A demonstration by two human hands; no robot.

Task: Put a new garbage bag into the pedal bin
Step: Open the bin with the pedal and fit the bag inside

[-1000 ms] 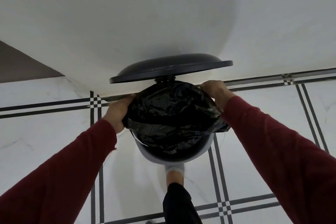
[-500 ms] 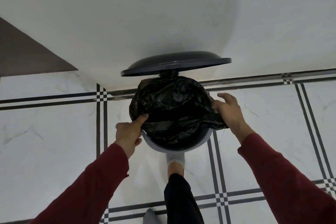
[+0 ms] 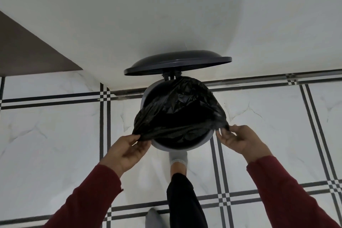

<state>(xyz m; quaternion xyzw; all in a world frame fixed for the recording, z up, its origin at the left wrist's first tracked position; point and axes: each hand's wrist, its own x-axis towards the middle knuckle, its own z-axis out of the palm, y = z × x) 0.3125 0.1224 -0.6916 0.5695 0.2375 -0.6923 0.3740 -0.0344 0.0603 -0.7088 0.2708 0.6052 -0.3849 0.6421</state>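
A round grey pedal bin [image 3: 167, 148] stands on the tiled floor against the wall, its dark lid [image 3: 177, 63] raised. A black garbage bag [image 3: 181, 109] sits in the bin's mouth, its near edge stretched wide above the front rim. My left hand [image 3: 125, 151] pinches the bag's edge at the left front. My right hand [image 3: 238, 139] pinches it at the right front. The bag covers the right and back of the rim; the rim's back left shows bare. A foot in a grey sock [image 3: 178, 159] rests at the bin's base, over the pedal, which is hidden.
White marble-look floor tiles with black double lines [image 3: 104, 126] spread all around. A white wall [image 3: 166, 15] rises just behind the bin. A brown panel [image 3: 24, 52] stands at the far left. A second grey-socked foot [image 3: 153, 217] is at the bottom edge.
Both hands slid from the back of the rim to the front, pulling the bag's edge toward me and outward. The bag has come off the rim's back left.
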